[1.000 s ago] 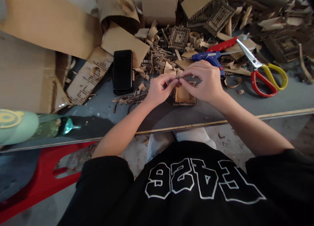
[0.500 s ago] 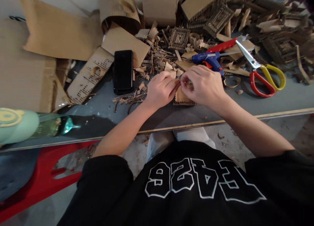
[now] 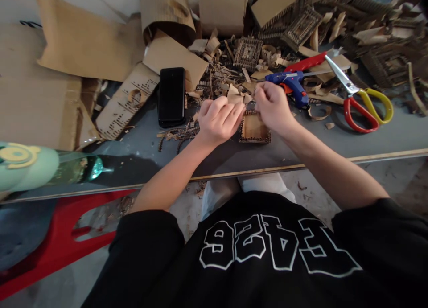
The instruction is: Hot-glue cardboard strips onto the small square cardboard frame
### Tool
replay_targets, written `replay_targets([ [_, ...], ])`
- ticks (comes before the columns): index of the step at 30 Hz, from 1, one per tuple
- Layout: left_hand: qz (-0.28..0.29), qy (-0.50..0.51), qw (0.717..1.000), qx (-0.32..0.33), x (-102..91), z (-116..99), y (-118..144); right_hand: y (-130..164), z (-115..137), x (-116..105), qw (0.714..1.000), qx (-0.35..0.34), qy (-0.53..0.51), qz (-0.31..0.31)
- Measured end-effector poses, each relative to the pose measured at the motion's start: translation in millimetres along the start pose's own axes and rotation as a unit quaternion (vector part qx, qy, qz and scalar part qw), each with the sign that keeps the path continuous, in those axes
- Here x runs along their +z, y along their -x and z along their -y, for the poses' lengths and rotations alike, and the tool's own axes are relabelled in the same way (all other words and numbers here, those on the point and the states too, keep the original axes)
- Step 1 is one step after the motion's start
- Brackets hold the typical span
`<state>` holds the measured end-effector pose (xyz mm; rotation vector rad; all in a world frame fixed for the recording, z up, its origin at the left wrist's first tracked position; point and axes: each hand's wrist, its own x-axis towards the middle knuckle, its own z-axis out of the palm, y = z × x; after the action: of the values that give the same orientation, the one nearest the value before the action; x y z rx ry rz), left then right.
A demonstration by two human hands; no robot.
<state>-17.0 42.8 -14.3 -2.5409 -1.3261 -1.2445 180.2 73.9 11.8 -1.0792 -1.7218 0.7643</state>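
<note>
My left hand (image 3: 219,121) is curled into a loose fist just left of the small cardboard tray (image 3: 254,129), its knuckles level with the tray's far left corner. My right hand (image 3: 272,105) hovers over the tray's far edge, thumb and fingers pinched together on something small; it is too tiny for me to make out, and I cannot tell whether the left hand grips anything.

The tray lies flat on the grey table (image 3: 351,138), a short way in from the near table edge, with bare surface in front of it and to its right. Beyond my right hand, almost touching it, lies the blue glue gun (image 3: 289,81), and past that the scissors (image 3: 363,100) with one red and one yellow loop. To the left, a black phone (image 3: 171,96) lies face up, partly on a perforated cardboard strip (image 3: 125,102). The far side is crowded with cardboard scraps (image 3: 230,83) and larger cardboard sheets (image 3: 83,43).

The tray is shallow and square, plain brown inside, with low walls showing the ridged, corrugated edge of cut card. A green glass bottle (image 3: 75,170) lies near the table's left front edge.
</note>
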Motion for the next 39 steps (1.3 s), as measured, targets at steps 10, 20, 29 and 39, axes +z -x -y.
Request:
replay_targets([
  [10,-0.083,0.013,0.993,-0.086,-7.6,-6,-18,-29,48,-39,0.972,-0.162,0.156,0.066],
  [20,-0.010,0.025,0.998,-0.059,-0.1,0,-8,-1,40,-21,0.945,-0.123,0.286,0.103],
  [29,-0.019,-0.004,1.000,0.004,8.1,32,8,-24,31,-4,0.991,0.019,0.131,0.017],
  [39,-0.098,0.039,0.993,0.045,7.1,30,-13,-46,44,-90,0.839,0.225,0.495,-0.017],
])
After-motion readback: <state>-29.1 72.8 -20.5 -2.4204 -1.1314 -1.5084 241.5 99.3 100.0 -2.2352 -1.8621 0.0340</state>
